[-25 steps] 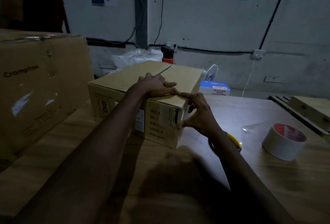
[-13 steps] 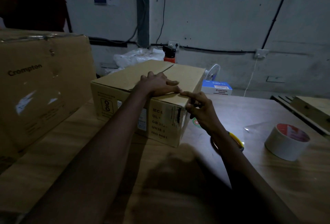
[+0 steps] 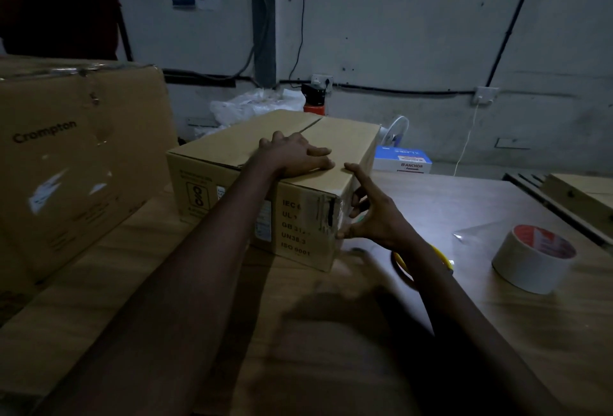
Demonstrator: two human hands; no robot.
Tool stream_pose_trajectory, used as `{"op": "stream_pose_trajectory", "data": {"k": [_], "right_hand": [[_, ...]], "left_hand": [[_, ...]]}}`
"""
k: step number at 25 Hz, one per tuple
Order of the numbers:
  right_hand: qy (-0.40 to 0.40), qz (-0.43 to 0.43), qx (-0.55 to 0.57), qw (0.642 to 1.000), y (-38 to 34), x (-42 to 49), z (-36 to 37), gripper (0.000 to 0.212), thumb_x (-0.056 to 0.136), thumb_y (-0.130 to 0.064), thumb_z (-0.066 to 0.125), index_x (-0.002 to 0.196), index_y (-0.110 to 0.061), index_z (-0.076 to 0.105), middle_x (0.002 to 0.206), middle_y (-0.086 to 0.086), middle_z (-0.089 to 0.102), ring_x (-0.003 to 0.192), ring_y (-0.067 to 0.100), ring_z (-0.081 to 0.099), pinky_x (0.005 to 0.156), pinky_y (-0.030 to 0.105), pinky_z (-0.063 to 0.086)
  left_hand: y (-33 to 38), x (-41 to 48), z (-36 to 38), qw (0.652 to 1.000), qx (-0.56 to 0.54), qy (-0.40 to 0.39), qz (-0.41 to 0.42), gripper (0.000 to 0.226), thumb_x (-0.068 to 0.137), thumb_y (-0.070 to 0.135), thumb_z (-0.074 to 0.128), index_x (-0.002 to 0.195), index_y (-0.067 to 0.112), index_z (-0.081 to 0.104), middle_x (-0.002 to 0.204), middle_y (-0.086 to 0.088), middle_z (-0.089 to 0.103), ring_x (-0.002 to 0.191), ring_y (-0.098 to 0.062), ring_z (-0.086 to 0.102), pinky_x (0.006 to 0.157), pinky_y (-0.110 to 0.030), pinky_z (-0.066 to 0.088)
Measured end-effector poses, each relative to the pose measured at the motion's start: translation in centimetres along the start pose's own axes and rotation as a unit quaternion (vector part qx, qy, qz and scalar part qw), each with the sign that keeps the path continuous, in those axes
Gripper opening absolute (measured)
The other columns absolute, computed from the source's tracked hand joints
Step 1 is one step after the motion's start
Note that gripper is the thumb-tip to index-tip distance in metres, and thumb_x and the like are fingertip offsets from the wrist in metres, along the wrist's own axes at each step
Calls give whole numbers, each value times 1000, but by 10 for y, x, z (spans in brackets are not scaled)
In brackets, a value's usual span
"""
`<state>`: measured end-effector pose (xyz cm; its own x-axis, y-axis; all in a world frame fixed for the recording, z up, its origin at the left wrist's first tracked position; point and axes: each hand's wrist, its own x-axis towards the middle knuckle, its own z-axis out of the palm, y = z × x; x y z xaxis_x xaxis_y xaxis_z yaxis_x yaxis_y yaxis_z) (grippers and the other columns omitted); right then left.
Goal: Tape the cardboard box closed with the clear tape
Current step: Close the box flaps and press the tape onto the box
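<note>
Pressing hand: left hand [image 3: 292, 155] lies flat, fingers spread, on the top near edge of the brown cardboard box [image 3: 232, 153], gripping nothing.
Other hand: right hand [image 3: 376, 216] is splayed at the box's near right corner, index finger on the top edge, thumb on the side; nothing grasped.
Box: on the wooden table [image 3: 497, 332], flaps down.
Tape: white-sided roll of clear tape [image 3: 534, 258] rests well apart, right.
Neighbour: large brown Crompton carton [image 3: 76, 157], left.
</note>
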<state>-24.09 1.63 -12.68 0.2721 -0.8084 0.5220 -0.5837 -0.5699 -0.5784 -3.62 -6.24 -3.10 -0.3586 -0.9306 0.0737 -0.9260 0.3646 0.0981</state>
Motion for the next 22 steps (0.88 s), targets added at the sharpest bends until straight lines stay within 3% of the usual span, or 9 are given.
{"op": "stream_pose_trajectory", "data": {"k": [5, 8, 11, 16, 19, 22], "right_hand": [[0, -8, 33, 999, -7, -1, 6, 124, 48, -41, 91, 146, -40, 16, 136, 1, 39, 105, -6, 50, 83, 13, 46], [28, 2, 6, 1000, -10, -5, 11, 126, 46, -53, 87, 148, -35, 15, 140, 4, 32, 121, 20, 46, 95, 34, 49], [59, 6, -70, 996, -24, -6, 21, 117, 47, -61, 80, 142, -37, 17, 131, 10, 30, 119, 30, 43, 91, 48, 52], [160, -38, -184, 969, -44, -6, 36, 98, 52, -69, 70, 130, -26, 31, 127, 3, 23, 112, 30, 45, 78, 37, 55], [188, -30, -195, 962, -48, -4, 39, 94, 54, -69, 72, 127, -20, 37, 131, 5, 26, 114, 29, 47, 75, 30, 53], [216, -10, -167, 962, -54, 1, 43, 83, 58, -65, 74, 116, -14, 46, 126, 11, 36, 108, 22, 50, 70, 32, 58]], "left_hand": [[1, -2, -1, 1000, 1, 11, 5, 60, 81, 79, 36, 138, 58, 35, 155, -2, 28, 136, -37, 23, 103, -52, 22], [2, -2, -1, 1000, -1, 11, 2, 59, 81, 79, 37, 136, 59, 36, 154, -2, 29, 136, -36, 24, 103, -52, 22], [2, -4, -3, 1000, -3, 17, 7, 56, 83, 76, 37, 136, 58, 37, 154, -3, 30, 135, -36, 24, 103, -52, 22], [2, -5, -3, 1000, 4, 14, 8, 57, 84, 75, 36, 138, 56, 36, 154, -4, 29, 136, -37, 23, 104, -53, 22], [3, -6, -3, 1000, 4, 20, 11, 57, 85, 74, 37, 139, 54, 37, 154, -4, 29, 135, -38, 24, 104, -52, 23], [3, -7, -3, 1000, 2, 25, 14, 56, 86, 73, 37, 139, 53, 38, 154, -5, 30, 135, -37, 25, 103, -51, 23]]}}
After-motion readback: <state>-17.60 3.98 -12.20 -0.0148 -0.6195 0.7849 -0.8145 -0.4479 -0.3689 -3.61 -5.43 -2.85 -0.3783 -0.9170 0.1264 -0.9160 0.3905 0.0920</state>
